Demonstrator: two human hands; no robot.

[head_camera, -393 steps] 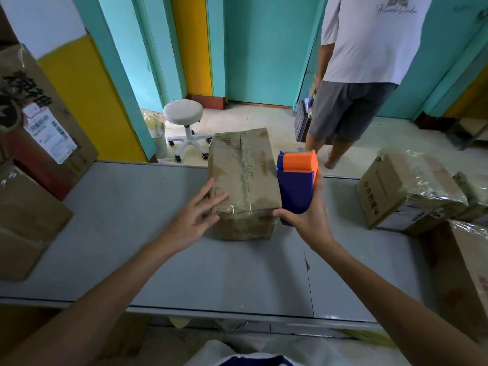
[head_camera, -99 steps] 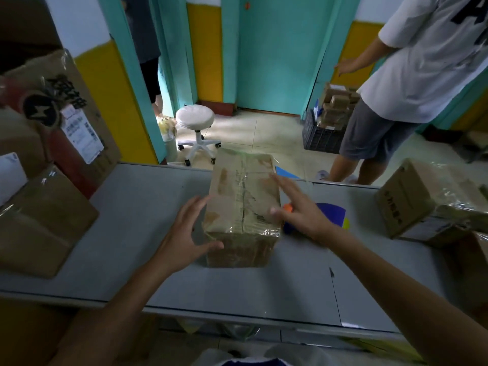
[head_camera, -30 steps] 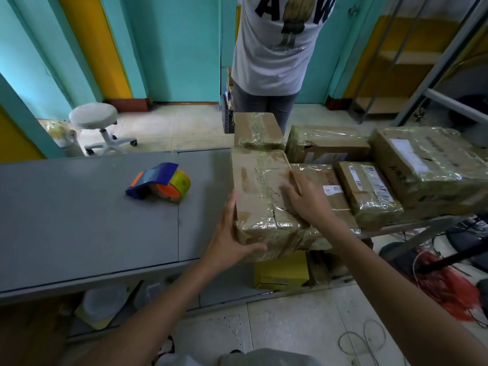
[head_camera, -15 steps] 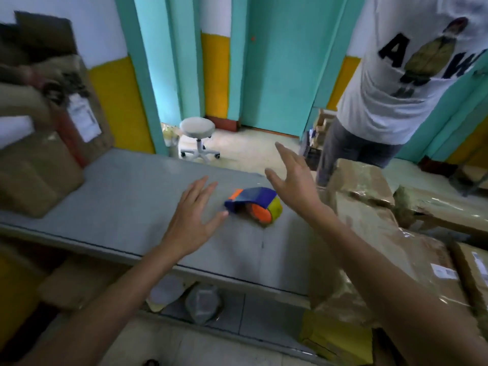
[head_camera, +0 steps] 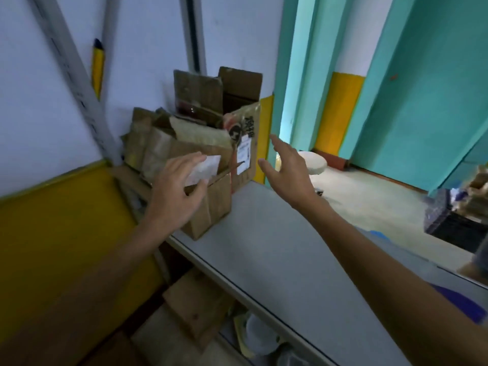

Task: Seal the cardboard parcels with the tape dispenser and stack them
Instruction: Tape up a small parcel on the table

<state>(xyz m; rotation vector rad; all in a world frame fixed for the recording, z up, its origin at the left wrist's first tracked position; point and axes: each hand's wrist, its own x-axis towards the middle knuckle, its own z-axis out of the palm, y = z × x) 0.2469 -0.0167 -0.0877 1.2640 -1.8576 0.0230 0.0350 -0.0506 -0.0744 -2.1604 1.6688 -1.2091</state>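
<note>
Head view: my left hand, fingers spread and holding nothing, is over the labelled cardboard parcel at the grey table's far left end; I can't tell if it touches. My right hand is spread wide, also holding nothing, above the table. An open carton stands at the table's end.
</note>
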